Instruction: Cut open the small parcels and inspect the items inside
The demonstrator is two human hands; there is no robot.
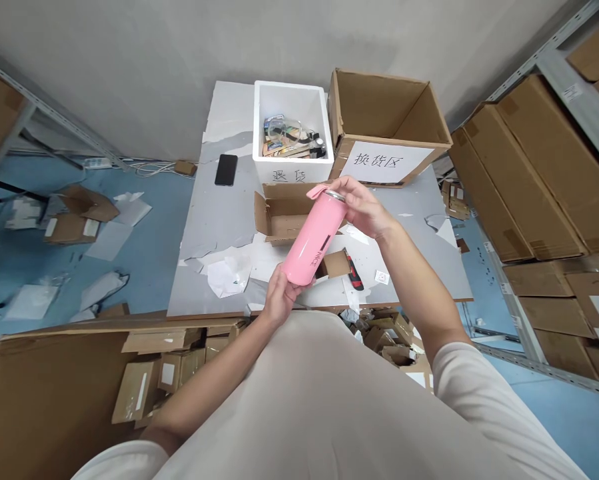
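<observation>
A pink bottle (313,243) with dark lettering is tilted above the table, its top up and to the right. My left hand (282,293) is closed around its lower end. At the top, my right hand (362,205) has its fingers on the silver-rimmed neck, beside a pink strap or flap (318,191). Behind the bottle stands an open cardboard box (285,223), partly hidden by it. Below it lie a small open carton (337,264) and a red-and-black utility knife (354,272).
At the back of the table (199,230) stand a white foam box (256,133) of mixed items and a large cardboard box (384,143). A phone (226,170) and crumpled paper (229,275) lie left. Shelves with cartons (524,187) flank the right; boxes (139,390) sit below.
</observation>
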